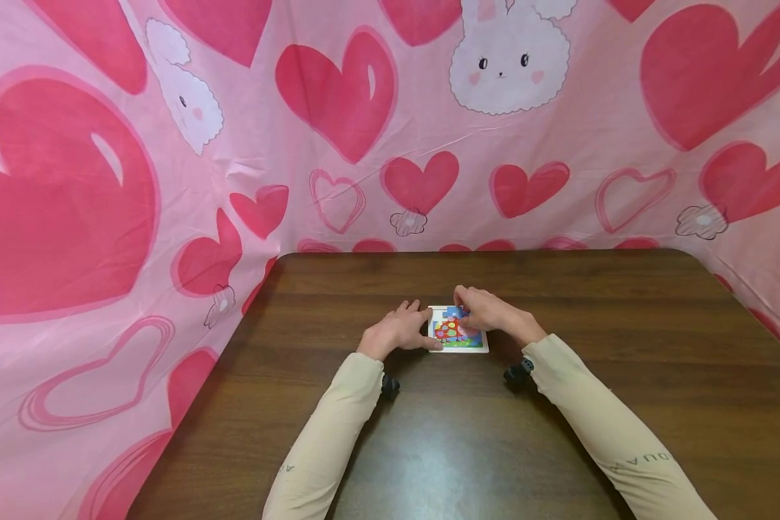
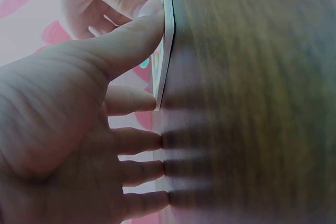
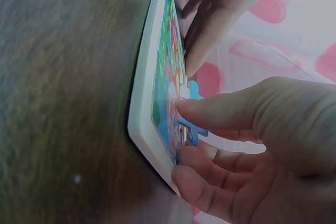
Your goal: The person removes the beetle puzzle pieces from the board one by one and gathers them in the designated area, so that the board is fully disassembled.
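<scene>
A small square jigsaw puzzle with a white frame (image 1: 461, 352) lies flat on the table, showing a red spotted ladybug picture (image 1: 447, 331) on green and blue. My left hand (image 1: 398, 331) is at its left side, thumb pressing the frame's near edge and index fingertip touching a corner; the other fingers are spread, their tips on the tabletop. Over the puzzle's right part, my right hand (image 1: 490, 312) pinches a blue puzzle piece (image 3: 194, 129) between thumb and fingers. In the right wrist view this piece stands tilted above the picture, partly hidden by the thumb.
The brown wooden table (image 1: 429, 448) extends around the puzzle on all sides. Behind it and at both sides hangs a pink cloth (image 1: 351, 195) with hearts and rabbits. Dark wrist cameras (image 1: 518, 372) sit under both cuffs.
</scene>
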### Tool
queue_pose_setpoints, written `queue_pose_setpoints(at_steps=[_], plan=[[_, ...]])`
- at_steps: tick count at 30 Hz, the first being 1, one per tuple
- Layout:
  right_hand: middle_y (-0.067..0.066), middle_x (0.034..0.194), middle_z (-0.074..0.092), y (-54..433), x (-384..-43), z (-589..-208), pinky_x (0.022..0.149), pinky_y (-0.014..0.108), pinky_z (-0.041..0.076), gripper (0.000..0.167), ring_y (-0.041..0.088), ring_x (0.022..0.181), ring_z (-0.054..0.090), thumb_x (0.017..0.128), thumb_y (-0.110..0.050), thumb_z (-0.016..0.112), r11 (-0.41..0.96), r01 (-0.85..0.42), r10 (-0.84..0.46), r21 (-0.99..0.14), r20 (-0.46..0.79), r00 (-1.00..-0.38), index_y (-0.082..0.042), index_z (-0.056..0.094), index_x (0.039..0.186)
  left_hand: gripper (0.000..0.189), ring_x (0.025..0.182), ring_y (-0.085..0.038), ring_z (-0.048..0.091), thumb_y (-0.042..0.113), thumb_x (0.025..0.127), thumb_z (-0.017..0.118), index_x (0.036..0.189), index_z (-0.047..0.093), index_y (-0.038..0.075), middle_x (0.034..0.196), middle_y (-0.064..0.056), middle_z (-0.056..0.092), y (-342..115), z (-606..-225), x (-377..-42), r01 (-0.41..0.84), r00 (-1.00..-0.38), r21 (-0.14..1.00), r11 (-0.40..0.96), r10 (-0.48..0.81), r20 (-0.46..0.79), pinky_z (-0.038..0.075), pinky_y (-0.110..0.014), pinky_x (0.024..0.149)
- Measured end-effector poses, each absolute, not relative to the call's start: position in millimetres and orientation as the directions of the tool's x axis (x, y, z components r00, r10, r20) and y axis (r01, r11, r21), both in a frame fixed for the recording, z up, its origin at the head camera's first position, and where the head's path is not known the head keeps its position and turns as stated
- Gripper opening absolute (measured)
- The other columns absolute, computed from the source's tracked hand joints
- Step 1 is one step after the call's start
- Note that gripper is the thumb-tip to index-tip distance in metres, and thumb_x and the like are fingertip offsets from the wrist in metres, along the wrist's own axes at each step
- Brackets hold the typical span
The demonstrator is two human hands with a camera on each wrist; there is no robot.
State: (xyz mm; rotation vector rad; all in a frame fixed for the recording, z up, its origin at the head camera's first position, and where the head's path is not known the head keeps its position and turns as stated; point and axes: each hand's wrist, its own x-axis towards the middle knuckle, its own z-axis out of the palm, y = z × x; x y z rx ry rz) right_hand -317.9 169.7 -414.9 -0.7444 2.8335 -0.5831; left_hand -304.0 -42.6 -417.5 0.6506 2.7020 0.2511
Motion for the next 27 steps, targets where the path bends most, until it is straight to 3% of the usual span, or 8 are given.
queue_pose_setpoints(at_steps=[9,19,27], plan=[[0.009,0.084,0.054,167.8,-317.9,-415.4,0.066,0.029,0.042,0.034,0.020,0.076,0.051,0.086,-0.010,0.074,0.787,-0.414,-0.493,-0.458,-0.064,-0.867,-0.006,0.047,0.106,0.085,0.152,-0.035,0.018,0.059,0.086,0.066,0.154,0.034,0.020,0.163,-0.013,0.024,-43.0,-418.4,-304.5,0.408,-0.833,0.249,0.879,0.469,-0.293,0.021,-0.052,0.122],[0.006,0.079,0.056,165.8,-317.6,-415.5,0.057,0.025,0.044,0.022,0.019,0.071,0.054,0.088,-0.005,0.069,0.755,-0.418,-0.496,-0.505,-0.023,-0.868,-0.007,0.049,0.097,0.085,0.152,-0.035,0.018,0.059,0.085,0.066,0.154,0.034,0.020,0.163,-0.013,0.024,-43.5,-419.7,-305.4,0.406,-0.833,0.249,0.879,0.468,-0.294,0.021,-0.052,0.122],[0.006,0.080,0.059,165.0,-318.9,-417.1,0.062,0.026,0.044,0.011,0.018,0.073,0.054,0.088,-0.004,0.065,0.766,-0.442,-0.519,-0.466,-0.042,-0.854,-0.003,0.059,0.098,0.085,0.152,-0.035,0.017,0.059,0.086,0.065,0.154,0.033,0.020,0.163,-0.012,0.023,-43.9,-418.6,-304.8,0.409,-0.832,0.252,0.877,0.472,-0.291,0.021,-0.052,0.122]])
